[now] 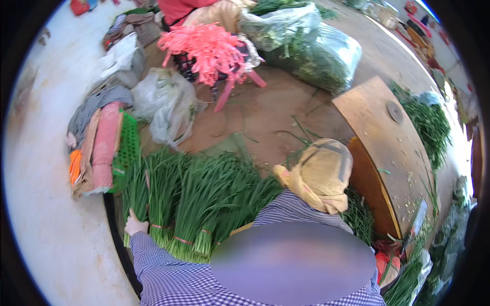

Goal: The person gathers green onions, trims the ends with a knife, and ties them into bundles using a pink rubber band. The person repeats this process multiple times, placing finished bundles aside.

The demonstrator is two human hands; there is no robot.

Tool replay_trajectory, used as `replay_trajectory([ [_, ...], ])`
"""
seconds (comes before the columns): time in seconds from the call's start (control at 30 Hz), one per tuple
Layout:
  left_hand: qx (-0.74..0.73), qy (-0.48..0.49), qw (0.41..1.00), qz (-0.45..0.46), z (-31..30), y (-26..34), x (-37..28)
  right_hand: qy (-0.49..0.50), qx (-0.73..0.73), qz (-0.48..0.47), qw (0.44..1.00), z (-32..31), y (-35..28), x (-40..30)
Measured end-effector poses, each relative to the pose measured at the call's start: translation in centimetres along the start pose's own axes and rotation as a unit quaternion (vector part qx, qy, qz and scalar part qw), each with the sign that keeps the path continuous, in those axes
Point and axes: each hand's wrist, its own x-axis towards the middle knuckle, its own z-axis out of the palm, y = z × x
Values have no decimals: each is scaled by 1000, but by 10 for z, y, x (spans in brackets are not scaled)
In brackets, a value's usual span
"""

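Note:
My left hand [136, 224], in a purple checked sleeve, lies on the stems of the leftmost bunch of garlic chives [134, 191]. Its grip is unclear because the palm side is hidden. Several more chive bunches [206, 191] lie side by side to its right, leaves pointing away from me. A pink tie [183, 240] circles one of them low on the stems. My right hand is out of view. A blurred oval covers the area before my body. Beyond it is a beige cloth covering [323, 174] with a grey strap, above purple striped fabric; what it covers is hidden.
Pink ties [206, 51] hang in a heap ahead. A clear plastic bag [164, 101] lies near a green plastic crate [126, 147]. At right, a wooden board [394, 153] stands near a knife [418, 218]. Bagged greens [321, 61] rest behind, near a person in red [183, 9].

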Motion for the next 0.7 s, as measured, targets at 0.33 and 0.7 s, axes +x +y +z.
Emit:
replay_trajectory([
  [0.33, -194, 52, 969, 141, -22, 74, 3, 47, 22, 61, 997, -55, -46, -41],
  [0.7, -440, 124, 593, 663, -210, 493, -195, 415, 36, 49, 908, -126, -13, -70],
])
